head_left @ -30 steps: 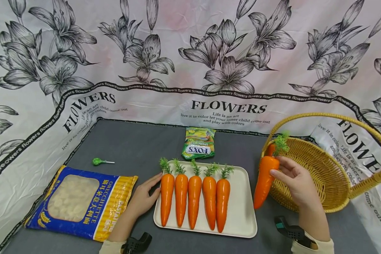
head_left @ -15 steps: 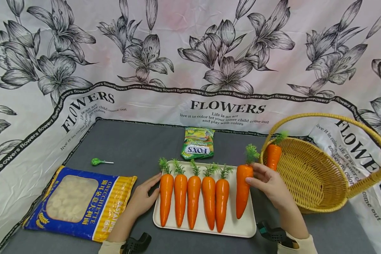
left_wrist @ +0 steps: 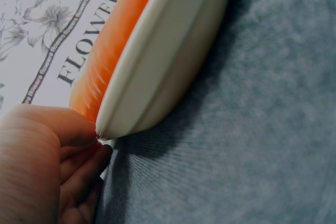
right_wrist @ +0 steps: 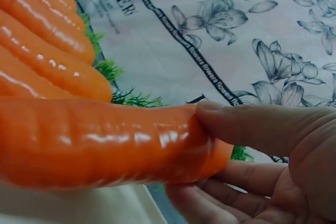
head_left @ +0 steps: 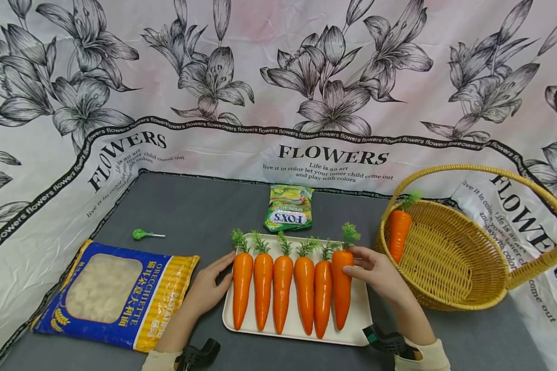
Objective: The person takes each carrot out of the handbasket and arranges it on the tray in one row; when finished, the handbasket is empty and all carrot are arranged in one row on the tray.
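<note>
My right hand [head_left: 373, 270] pinches an orange carrot [head_left: 342, 288] with a green leafy top between thumb and fingers, near its thick end. In the right wrist view this carrot [right_wrist: 105, 145] stretches across, over the tray. Several similar carrots [head_left: 283, 288] lie side by side on the cream tray [head_left: 359, 314], tops pointing away; the held one is close beside the rightmost. My left hand [head_left: 209, 283] rests against the tray's left side, fingers fairly extended. From the left wrist, the thumb tip meets the tray [left_wrist: 163, 61] at its rim, the other fingers lower down, partly hidden.
A yellow wicker basket [head_left: 469, 293] with a tall handle stands at right, another carrot [head_left: 399, 234] inside it. Left lies a blue and yellow pasta bag [head_left: 104, 299], with a green lollipop [head_left: 141, 234] behind it. A green candy packet [head_left: 289, 207] sits behind the tray.
My right hand has carried the carrot leftward from the basket's side to over the tray, beside the other carrots. My left hand has stayed at the tray's left edge.
</note>
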Action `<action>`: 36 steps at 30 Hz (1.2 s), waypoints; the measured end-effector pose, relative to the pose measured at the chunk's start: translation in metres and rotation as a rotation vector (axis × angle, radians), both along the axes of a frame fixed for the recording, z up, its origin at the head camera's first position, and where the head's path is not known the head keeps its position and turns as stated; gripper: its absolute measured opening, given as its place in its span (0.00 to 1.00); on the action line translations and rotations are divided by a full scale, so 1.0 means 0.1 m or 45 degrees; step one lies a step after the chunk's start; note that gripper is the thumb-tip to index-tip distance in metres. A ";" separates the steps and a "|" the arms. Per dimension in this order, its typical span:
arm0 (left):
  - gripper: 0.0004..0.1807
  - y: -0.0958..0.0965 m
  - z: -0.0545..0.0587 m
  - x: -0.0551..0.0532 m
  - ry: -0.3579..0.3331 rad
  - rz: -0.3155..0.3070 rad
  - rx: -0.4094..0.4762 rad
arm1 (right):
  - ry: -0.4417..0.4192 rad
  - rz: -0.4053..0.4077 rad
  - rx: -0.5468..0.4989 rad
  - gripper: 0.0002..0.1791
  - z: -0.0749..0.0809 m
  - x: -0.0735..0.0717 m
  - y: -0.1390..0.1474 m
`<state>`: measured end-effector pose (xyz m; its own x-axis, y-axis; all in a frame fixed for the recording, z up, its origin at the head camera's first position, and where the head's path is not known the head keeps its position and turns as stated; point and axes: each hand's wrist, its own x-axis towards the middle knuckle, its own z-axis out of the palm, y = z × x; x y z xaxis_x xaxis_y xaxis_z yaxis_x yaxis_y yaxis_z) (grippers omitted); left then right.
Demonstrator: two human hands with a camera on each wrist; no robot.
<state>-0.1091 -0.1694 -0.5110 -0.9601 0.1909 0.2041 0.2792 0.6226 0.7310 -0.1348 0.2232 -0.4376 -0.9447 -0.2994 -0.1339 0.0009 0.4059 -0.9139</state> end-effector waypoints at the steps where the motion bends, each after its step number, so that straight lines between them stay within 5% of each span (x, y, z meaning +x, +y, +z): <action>1: 0.25 0.00 0.00 0.00 0.002 0.001 -0.005 | -0.013 -0.005 0.016 0.32 -0.01 0.00 0.00; 18: 0.26 -0.01 -0.01 0.00 0.042 -0.019 -0.007 | -0.108 -0.099 0.150 0.31 -0.19 -0.05 -0.03; 27: 0.26 0.00 0.00 0.01 0.047 -0.020 -0.021 | -0.083 -0.119 0.193 0.31 -0.22 -0.03 -0.05; 36: 0.26 0.00 0.00 0.00 0.041 -0.012 -0.020 | 0.006 -0.173 0.386 0.33 -0.23 -0.04 -0.14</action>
<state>-0.1086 -0.1692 -0.5107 -0.9512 0.2032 0.2321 0.3085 0.6314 0.7114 -0.1386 0.2095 -0.4608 -0.9741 -0.1174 -0.1934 0.0701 0.6561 -0.7514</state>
